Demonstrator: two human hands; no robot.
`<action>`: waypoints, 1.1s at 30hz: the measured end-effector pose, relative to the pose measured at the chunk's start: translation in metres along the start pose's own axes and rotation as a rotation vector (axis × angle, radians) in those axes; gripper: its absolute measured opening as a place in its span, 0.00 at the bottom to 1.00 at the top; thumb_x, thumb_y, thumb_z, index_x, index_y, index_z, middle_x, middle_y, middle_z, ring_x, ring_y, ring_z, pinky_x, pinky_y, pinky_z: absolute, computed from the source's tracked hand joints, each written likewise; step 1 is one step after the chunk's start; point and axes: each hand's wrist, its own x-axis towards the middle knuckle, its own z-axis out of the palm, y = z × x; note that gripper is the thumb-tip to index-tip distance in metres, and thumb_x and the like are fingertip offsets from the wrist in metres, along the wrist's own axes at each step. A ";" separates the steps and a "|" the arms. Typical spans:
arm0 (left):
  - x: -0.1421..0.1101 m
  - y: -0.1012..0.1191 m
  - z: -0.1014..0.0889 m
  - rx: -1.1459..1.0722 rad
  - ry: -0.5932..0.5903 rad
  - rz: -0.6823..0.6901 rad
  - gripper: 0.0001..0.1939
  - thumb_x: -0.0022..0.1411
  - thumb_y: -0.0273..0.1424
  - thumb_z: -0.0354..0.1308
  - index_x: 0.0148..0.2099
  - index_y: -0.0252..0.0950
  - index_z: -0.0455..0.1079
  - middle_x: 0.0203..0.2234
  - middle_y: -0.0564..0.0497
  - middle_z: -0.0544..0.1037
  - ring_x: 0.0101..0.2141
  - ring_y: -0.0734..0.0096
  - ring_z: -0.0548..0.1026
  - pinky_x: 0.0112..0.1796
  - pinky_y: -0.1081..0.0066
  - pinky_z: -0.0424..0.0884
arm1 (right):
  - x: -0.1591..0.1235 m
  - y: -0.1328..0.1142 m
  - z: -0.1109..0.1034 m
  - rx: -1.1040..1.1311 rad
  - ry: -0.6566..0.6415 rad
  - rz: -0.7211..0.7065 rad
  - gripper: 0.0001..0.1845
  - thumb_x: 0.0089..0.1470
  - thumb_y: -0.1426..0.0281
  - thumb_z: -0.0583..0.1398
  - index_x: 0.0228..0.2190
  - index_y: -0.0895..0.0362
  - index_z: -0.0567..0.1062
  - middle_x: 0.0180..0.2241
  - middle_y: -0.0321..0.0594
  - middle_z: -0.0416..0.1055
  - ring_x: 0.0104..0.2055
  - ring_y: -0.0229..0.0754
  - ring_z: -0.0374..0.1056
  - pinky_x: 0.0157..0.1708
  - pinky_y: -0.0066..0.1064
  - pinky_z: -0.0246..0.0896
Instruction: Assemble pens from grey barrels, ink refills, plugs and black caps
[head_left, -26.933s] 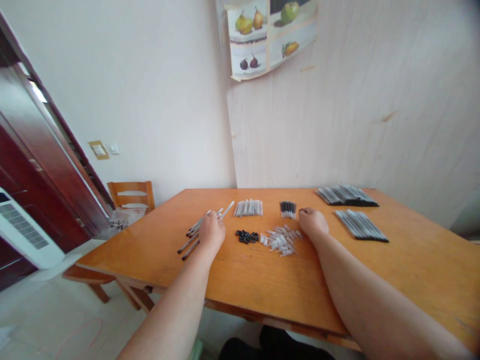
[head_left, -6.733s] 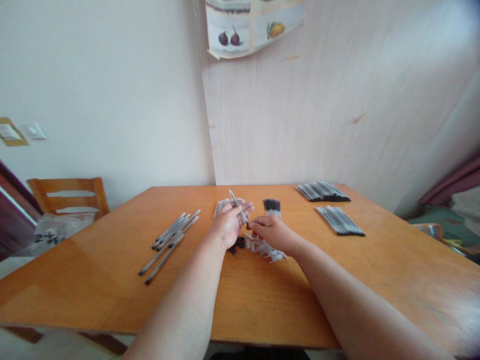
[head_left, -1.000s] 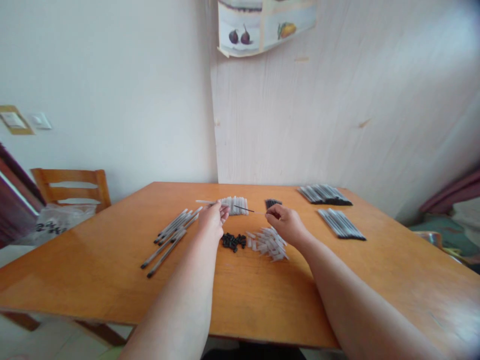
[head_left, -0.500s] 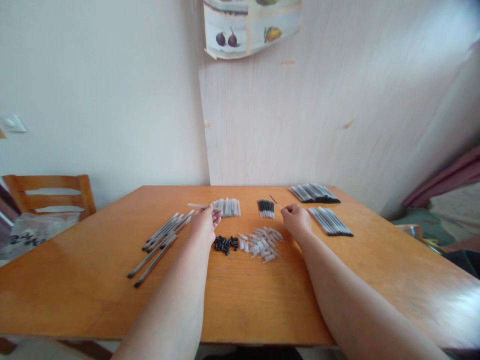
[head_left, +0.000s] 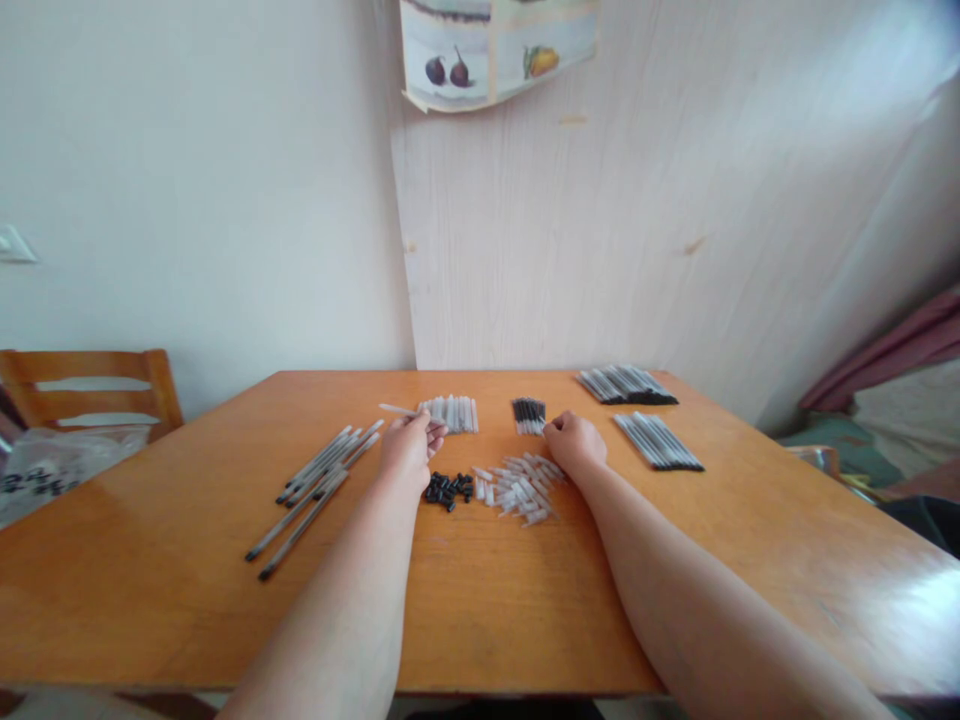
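The right hand (head_left: 576, 443) has shifted left to the dark refills (head_left: 529, 412); loose pens (head_left: 304, 524) lie at the left hand's (head_left: 405, 447) eight o'clock; that left hand pinches a clear tube (head_left: 397, 409); the right hand curls (grip hidden, cannot tell) at the refills' four o'clock.

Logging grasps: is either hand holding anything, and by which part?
Left hand holds a clear pen tube partway along, one end sticking out. Right hand is by the black refills; can't tell whether it grips one.
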 end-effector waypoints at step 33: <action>-0.002 0.001 -0.001 0.033 0.002 -0.025 0.04 0.60 0.29 0.56 0.33 0.34 0.65 0.21 0.50 0.75 0.22 0.73 0.76 0.24 0.76 0.67 | 0.001 -0.001 -0.002 0.083 -0.080 -0.121 0.18 0.54 0.60 0.52 0.30 0.55 0.79 0.30 0.42 0.76 0.33 0.41 0.69 0.28 0.26 0.54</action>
